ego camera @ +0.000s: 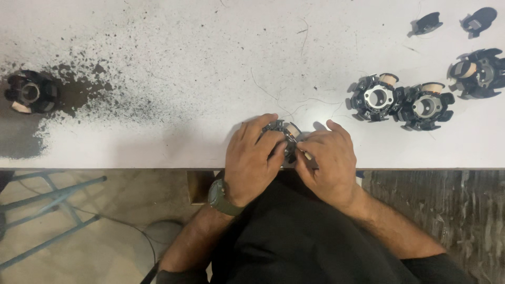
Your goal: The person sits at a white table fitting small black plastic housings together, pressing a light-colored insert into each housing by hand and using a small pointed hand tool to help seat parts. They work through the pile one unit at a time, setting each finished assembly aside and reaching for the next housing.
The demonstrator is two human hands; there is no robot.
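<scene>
At the counter's near edge, both hands, left and right, grip closed on a black ring-shaped coil-wound stator, the right pinching a thin tool.

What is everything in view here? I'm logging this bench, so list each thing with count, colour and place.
wound core in hand: one, black with a tan coil, at the table's near edge between both hands
cores on the right: three, black with tan coils, right part of the table
small black parts: two, top right corner
core on the left: one, black, far left on the dark stain
table: one, white, speckled black on the left
stool frame: one, blue-green, on the floor at lower left
wristwatch: one, green, left wrist
left hand: grips the core
right hand: fingers pinch at the core
</scene>
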